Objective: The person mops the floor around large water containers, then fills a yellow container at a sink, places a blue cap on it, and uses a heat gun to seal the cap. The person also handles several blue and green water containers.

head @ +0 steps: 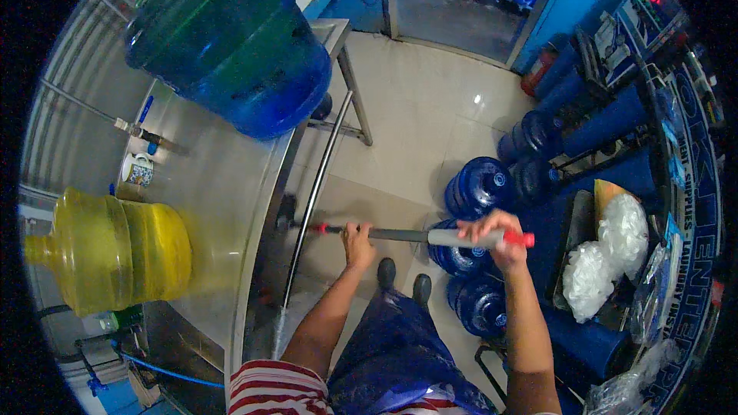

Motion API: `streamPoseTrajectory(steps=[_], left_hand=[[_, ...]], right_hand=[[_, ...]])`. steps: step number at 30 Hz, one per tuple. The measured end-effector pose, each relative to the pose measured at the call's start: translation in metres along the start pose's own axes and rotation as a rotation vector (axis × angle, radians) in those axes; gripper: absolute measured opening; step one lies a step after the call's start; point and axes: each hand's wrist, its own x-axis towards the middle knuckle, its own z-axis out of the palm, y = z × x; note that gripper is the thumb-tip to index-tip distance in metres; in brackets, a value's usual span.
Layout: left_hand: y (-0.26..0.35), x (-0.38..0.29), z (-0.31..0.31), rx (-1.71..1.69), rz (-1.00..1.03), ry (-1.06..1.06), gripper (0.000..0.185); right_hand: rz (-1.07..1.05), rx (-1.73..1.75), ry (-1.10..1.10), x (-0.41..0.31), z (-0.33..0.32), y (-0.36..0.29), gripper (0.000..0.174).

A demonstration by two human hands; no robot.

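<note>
My left hand (pixel 358 246) grips the dark middle stretch of a pole (pixel 398 235), which runs almost level in front of me. My right hand (pixel 500 236) is wrapped around its pale grey end, just short of a red cap. A red collar shows on the pole beyond my left hand. The pole's far end goes towards the dark space under the steel counter (pixel 213 184), where a dark shape is too dim to name. A shiny metal bar (pixel 317 190) slants past the counter's edge, close to the pole.
A large green-blue water jug (pixel 230 52) and a yellow one (pixel 121 251) rest at the counter, near a mug (pixel 137 170). Several blue water jugs (pixel 478 184) stand on the tiled floor (pixel 392 115) at right. White plastic bundles (pixel 588 282) lie beyond them. A glass door (pixel 455 17) is ahead.
</note>
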Motion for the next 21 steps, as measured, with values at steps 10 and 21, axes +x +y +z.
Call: streamPoseTrajectory(steps=[10, 21], left_hand=[[-0.028, -0.014, 0.036, -0.030, -0.340, 0.619, 0.006], [0.033, 0.087, -0.015, -0.583, 0.133, 0.496, 0.009]], right_hand=[[0.060, 0.183, 0.152, 0.094, 0.064, 0.017, 0.022], [-0.314, -0.272, -0.145, 0.048, 0.111, -0.057, 0.020]])
